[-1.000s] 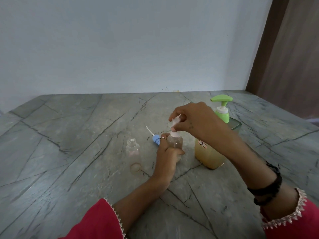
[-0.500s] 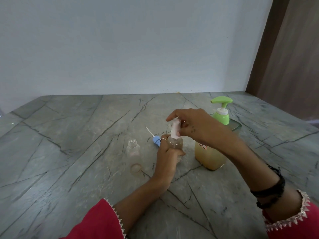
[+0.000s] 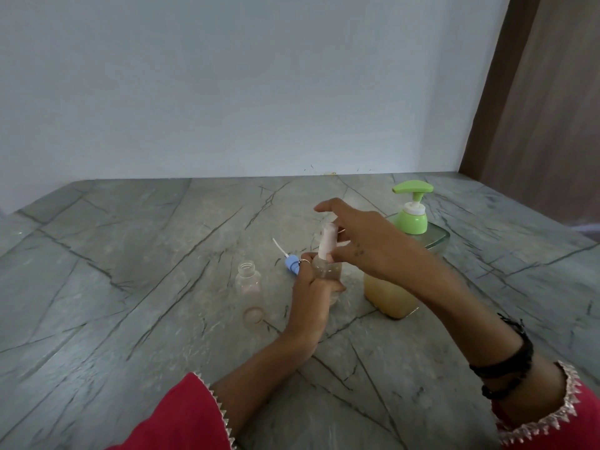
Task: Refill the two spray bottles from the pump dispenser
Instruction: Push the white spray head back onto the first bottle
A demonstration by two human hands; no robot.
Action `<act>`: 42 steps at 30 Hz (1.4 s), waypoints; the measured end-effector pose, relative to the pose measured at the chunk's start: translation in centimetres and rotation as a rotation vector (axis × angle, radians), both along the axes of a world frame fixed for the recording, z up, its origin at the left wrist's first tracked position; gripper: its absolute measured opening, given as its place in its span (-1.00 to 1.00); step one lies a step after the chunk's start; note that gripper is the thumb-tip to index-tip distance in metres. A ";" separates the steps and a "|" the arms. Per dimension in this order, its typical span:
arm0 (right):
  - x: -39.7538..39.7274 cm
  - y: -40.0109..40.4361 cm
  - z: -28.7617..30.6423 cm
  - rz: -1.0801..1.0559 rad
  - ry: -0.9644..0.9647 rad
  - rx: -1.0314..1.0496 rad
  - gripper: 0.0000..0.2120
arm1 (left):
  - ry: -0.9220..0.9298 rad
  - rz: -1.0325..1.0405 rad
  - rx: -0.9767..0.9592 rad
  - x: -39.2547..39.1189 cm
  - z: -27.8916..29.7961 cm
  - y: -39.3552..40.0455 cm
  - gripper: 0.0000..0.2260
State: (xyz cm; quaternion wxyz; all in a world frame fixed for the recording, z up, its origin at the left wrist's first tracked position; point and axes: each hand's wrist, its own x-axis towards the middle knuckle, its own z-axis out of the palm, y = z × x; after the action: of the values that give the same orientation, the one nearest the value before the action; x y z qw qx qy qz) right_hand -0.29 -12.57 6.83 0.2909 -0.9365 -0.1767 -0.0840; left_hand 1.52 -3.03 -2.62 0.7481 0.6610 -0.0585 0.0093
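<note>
- Spray bottle (image 3: 328,274) with the pink-white sprayer top (image 3: 326,243) stands upright on our stone counter (image 3: 130,287), just left of the pump dispenser (image 3: 404,254).
- Our left hand (image 3: 311,293) is wrapped round its clear body.
- Our right hand (image 3: 360,241) pinches the sprayer top, forefinger stretched out above it.
- Second spray bottle (image 3: 250,287) stands uncapped left of our left hand, apart from it.
- Its blue sprayer head (image 3: 291,264) lies on the counter behind our left hand.
- We see amber liquid in the dispenser's lower part.
</note>
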 end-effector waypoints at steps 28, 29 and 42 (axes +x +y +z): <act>-0.5 0.0 -3.0 0.014 -0.022 0.370 -0.54 | -0.073 -0.033 0.022 -0.6 -0.2 0.1 -0.55; -0.4 0.0 -3.1 -0.016 -0.040 0.371 -0.58 | -0.072 -0.032 0.014 -0.5 -0.3 0.0 -0.55; -0.2 0.2 -3.5 0.010 -0.005 0.460 -0.59 | -0.045 -0.053 0.065 -0.4 -0.4 0.1 -0.56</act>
State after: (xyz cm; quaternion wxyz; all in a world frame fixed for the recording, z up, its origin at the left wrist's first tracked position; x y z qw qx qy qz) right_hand -0.50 -12.42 3.35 0.4969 -0.8444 -0.1581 -0.1229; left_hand 1.07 -2.91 -3.05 0.7247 0.6827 -0.0931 0.0025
